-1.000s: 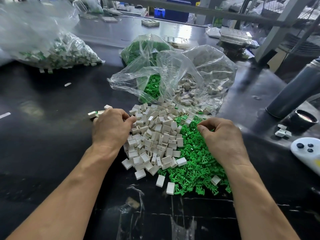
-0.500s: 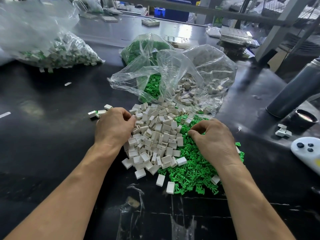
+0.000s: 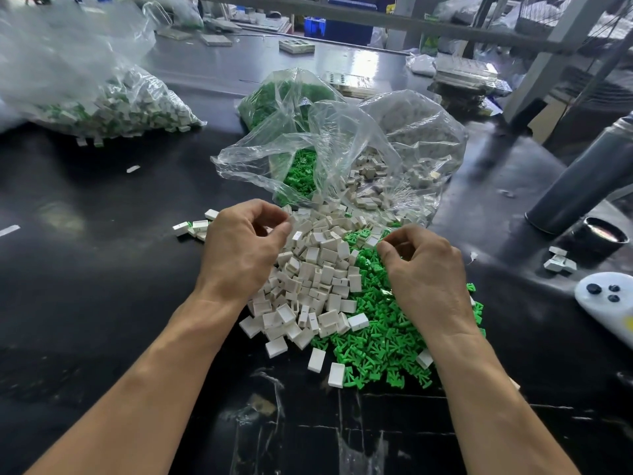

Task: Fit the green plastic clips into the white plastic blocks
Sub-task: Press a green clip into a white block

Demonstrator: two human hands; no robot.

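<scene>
A heap of white plastic blocks lies on the black table, and a heap of green plastic clips touches its right side. My left hand hovers over the left edge of the white heap. Its fingers are curled and the thumb tip meets the fingertips, which hide anything between them. Over the top of the green heap, my right hand has curled fingers with the thumb tucked toward them. I cannot tell whether it holds a clip.
Behind the heaps, open clear bags spill green clips and white blocks. A full bag of assembled pieces sits at the far left. A few finished pieces lie left of my left hand. A dark cylinder, small blocks and a white controller are at the right.
Both hands have risen off the heaps. The left hand lifted from the white blocks and the right hand from the green clips, fingers drawn together.
</scene>
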